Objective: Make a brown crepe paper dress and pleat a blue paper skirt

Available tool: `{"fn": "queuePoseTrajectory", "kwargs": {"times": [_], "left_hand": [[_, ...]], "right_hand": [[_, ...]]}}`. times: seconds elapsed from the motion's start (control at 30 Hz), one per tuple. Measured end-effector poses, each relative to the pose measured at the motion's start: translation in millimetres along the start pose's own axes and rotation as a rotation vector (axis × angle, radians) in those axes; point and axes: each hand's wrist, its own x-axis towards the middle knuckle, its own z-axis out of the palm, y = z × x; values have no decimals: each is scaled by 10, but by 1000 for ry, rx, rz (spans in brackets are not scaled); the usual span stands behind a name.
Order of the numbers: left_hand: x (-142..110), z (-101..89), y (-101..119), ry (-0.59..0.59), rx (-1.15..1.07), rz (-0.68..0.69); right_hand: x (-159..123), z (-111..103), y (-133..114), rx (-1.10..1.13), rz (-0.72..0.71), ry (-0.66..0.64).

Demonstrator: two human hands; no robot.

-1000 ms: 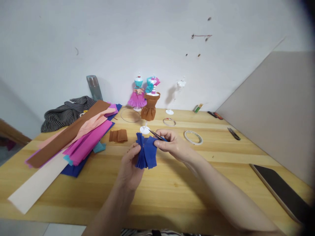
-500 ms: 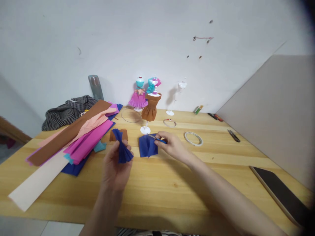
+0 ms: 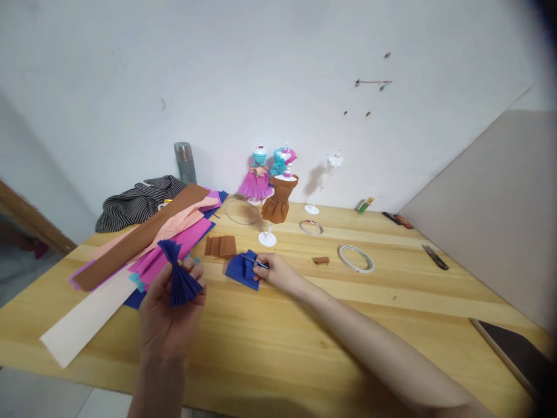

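Pleated blue piece [image 3: 184, 289] gripped in left hand [image 3: 170, 326], scissors [image 3: 256, 263] in right hand [image 3: 278, 271].
The piece is slanted from upper left to lower right; the blue sheet [image 3: 236, 270] is crossed by the scissors, just left of the right hand, the nearer.

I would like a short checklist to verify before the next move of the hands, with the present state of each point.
1. Left hand holds the pleated blue piece: ok.
2. Right hand holds the scissors: ok.
3. Scissors not touching the other blue piece: cannot tell; they overlap in view.
4. Brown-dressed mannequin standing on its base: ok.
5. Tabletop free of scraps: not ok; brown scraps lie near the white ring.
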Motion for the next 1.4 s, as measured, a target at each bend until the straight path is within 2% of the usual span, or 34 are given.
{"fn": "queuePoseTrajectory", "kwargs": {"times": [0.17,0.3,0.43,0.5,0.6,0.67,0.77,0.87,0.97,1.03,1.13,1.2,1.3,1.4], "left_hand": [[2,-9,45,32,7,3],[53,9,20,112,102,-24],[138,97,-38,230,205,14],[187,172,-71,223,247,25],[263,311,-131,80,328,6],[310,409,-180,-62,390,-5],[364,531,-244,-236,493,6],[398,619,-279,-339,599,-13],[395,718,-311,-397,687,10],[373,801,-353,-440,781,74],[331,928,-445,-537,970,177],[307,999,-510,-609,1127,290],[281,1067,-601,-709,1408,543],[273,1081,-689,-786,1600,712]], "right_hand": [[464,104,-236,105,-78,66],[800,197,-315,109,-112,113],[813,197,-320,28,-199,183],[714,146,-305,-12,-256,236],[533,42,-242,-77,-362,244],[427,-20,-178,-76,-429,173],[312,-95,-87,39,-387,143],[241,-177,-57,113,-355,248],[167,-302,-134,199,-345,348],[88,-412,-243,304,-369,364],[-80,-616,-438,634,-466,316],[-212,-771,-546,733,-503,378],[-407,-988,-653,697,-520,454],[-557,-1118,-723,619,-555,394]]}}
